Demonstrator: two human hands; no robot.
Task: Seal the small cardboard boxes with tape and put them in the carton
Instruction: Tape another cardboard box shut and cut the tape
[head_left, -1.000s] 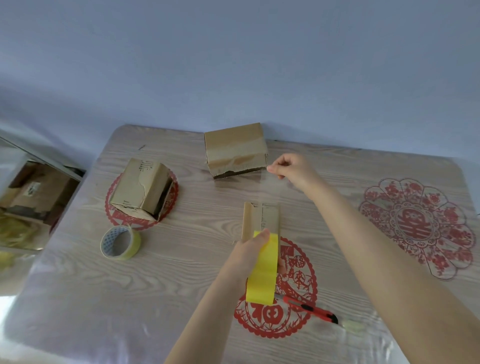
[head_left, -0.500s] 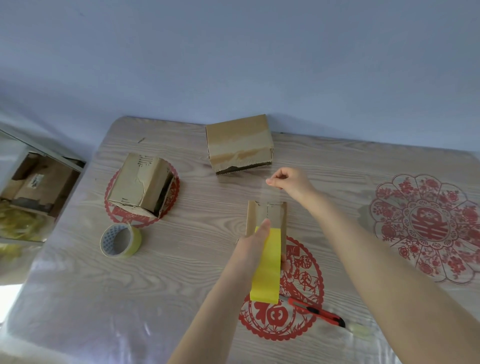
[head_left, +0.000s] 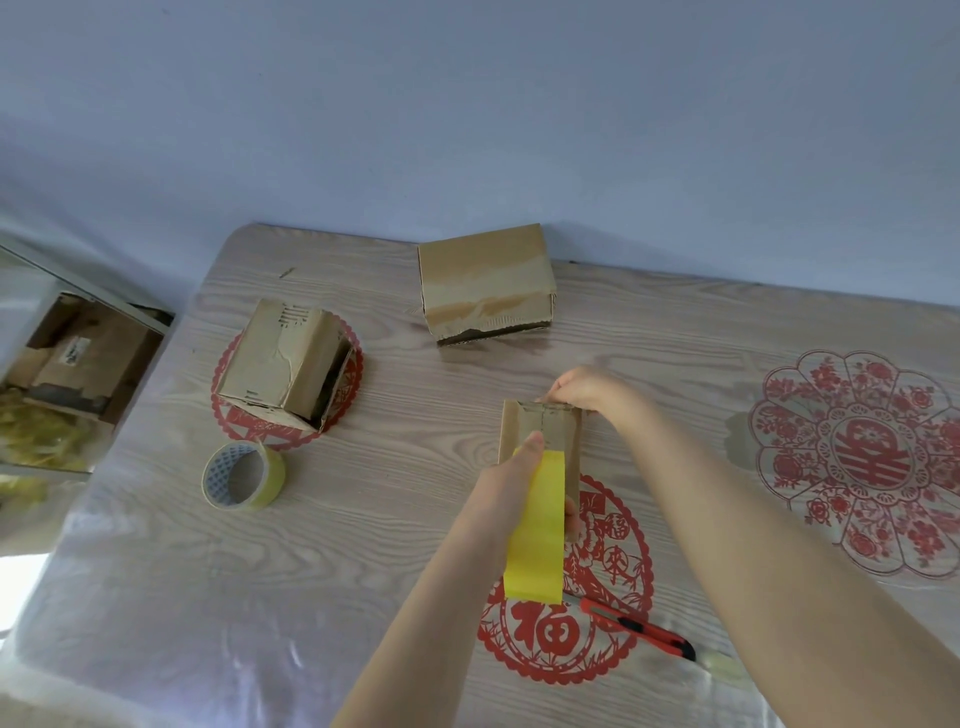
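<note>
Cardboard small box (head_left: 560, 434) caught mid-sealing near the middle of the surface (head_left: 363, 545); most of the task is judged undone.

The yellow tape roll (head_left: 537, 525) is held over the box's near end with the fingers of the left hand (head_left: 511, 483) wrapped round it, while the fingers of the right hand (head_left: 584, 389) are pinched on the box's far top edge. Whether a clear strip is stretched between them cannot be told. The left box (head_left: 283, 364) lies with one end gaping, and the far box (head_left: 485, 283) appears loosely closed. A spare tape roll (head_left: 244, 475) and a red knife (head_left: 639, 629) are laid nearby. The carton (head_left: 78, 353) is seen past the surface's left edge, its contents unclear. Cutting, two more seals and all the loading are judged outstanding.
</note>
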